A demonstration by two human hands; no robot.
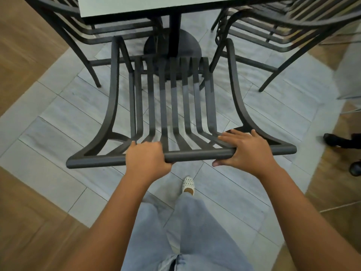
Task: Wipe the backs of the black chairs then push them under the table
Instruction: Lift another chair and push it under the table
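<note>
Both hands on the top rail (195,154) of the black chair (172,106), seen from above and behind. Left hand (146,156) is wrapped tight round the rail left of centre, fingers curled over the top, fist closed on the bar. Right hand (247,150) sits nr the right end of the rail, looser: fingers spread flat over the top onto the back slats, thumb hooked under the bar.

Chair faces the table (136,6), its seat front just short of the table's near edge, not under the top. Seat slats run twd the table's black post and round base (187,45). Two more black chairs flank it: one at the table's left side (64,26), one at the right (293,22), both partly tucked in.

Floor: grey tiles (58,118) under the table, wood planks (25,45) around. Person's pale jeans (185,231) and a white shoe (188,185) show below the rail. Dark shoes (340,140) at the far right edge.
</note>
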